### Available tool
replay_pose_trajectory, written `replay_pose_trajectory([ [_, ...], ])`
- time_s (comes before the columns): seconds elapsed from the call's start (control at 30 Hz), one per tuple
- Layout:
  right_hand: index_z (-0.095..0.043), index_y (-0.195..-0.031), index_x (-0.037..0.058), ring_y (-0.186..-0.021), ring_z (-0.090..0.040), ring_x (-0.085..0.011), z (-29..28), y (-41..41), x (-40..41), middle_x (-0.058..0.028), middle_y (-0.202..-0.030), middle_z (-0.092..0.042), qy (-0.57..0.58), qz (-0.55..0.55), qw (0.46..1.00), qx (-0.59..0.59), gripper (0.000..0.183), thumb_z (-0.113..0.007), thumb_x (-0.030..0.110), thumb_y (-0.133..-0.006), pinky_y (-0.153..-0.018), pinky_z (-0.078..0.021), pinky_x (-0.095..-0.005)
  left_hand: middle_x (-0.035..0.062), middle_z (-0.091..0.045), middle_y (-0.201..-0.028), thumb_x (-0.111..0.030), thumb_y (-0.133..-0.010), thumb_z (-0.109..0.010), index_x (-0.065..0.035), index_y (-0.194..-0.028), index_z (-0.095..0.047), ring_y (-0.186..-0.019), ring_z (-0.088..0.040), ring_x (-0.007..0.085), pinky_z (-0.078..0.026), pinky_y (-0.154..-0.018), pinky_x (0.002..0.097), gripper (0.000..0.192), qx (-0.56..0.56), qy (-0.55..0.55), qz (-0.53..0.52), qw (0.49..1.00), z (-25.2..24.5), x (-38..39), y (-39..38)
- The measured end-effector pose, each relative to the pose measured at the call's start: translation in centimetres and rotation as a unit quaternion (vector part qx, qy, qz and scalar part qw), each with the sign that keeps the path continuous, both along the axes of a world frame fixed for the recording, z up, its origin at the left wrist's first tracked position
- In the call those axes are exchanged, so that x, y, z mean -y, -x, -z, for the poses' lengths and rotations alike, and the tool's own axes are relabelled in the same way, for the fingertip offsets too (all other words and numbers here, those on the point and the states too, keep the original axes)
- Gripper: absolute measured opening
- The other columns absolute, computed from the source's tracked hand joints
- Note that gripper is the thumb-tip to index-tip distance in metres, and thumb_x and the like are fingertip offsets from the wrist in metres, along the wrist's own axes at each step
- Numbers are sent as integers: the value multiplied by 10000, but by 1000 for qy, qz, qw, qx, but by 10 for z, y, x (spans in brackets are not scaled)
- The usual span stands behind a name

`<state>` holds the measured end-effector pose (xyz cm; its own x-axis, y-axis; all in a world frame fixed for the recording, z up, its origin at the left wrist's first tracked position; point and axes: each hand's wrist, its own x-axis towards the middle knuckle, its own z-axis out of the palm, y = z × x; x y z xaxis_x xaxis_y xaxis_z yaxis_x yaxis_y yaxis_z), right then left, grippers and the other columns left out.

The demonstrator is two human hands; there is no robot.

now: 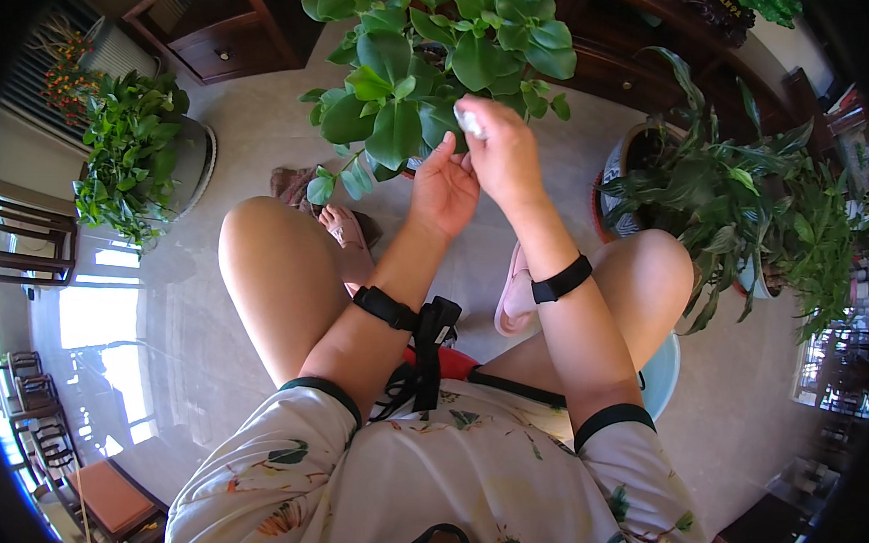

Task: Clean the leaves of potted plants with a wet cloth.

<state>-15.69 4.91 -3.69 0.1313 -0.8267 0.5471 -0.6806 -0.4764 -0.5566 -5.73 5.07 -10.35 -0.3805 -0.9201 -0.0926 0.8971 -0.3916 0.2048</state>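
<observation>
A potted plant with broad, glossy green leaves [394, 131] stands right in front of me. My right hand [507, 153] is closed around a small wad of white cloth or tissue [470, 121] beside one of the lower leaves. Just below that leaf is my left hand [448, 190], palm turned up and thumb raised. Its fingertips meet or pass behind my right hand, so whether they pinch a leaf edge is hidden. Most of the plant's pot is covered by foliage.
A leafy plant in a grey pot [191, 171] stands at left. Right of me are a patterned pot [620, 160] with long-leaved foliage and a light blue bucket [663, 375] by my thigh. A wooden cabinet [603, 69] lines the back. A brown cloth [291, 182] lies near my foot.
</observation>
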Motion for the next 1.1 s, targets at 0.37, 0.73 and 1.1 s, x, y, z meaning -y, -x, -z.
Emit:
replay_pose_trajectory([
  [0.37,-620,-1024,47,-732,-659,-257,-40,32,-65,-169,-847,-659,-238,19,971,12,271,-587,-9,-760,-673,-505,-316,130,-546,-1236,-305,-955,-425,-36,-1222,-465,-1161,-516,245,-355,-1025,392,381,94,26,-76,992,-26,0,-11],
  [0.73,-578,-1068,-28,-818,-626,-169,-103,99,3,-106,-940,-636,-270,34,905,327,317,-652,19,-764,-721,-506,-267,132,-232,-1477,-289,-865,-589,-84,-1450,-116,-1344,-266,265,-204,-1087,384,780,217,118,70,966,-39,-22,61],
  [1.1,-613,-961,26,-828,-634,-331,-59,68,56,-202,-871,-640,-48,116,992,-5,254,-610,-8,-710,-720,-501,-369,22,-489,-1247,-288,-866,-549,-90,-1247,-438,-1156,-429,203,-268,-1031,348,444,122,-65,-31,990,-42,66,65],
])
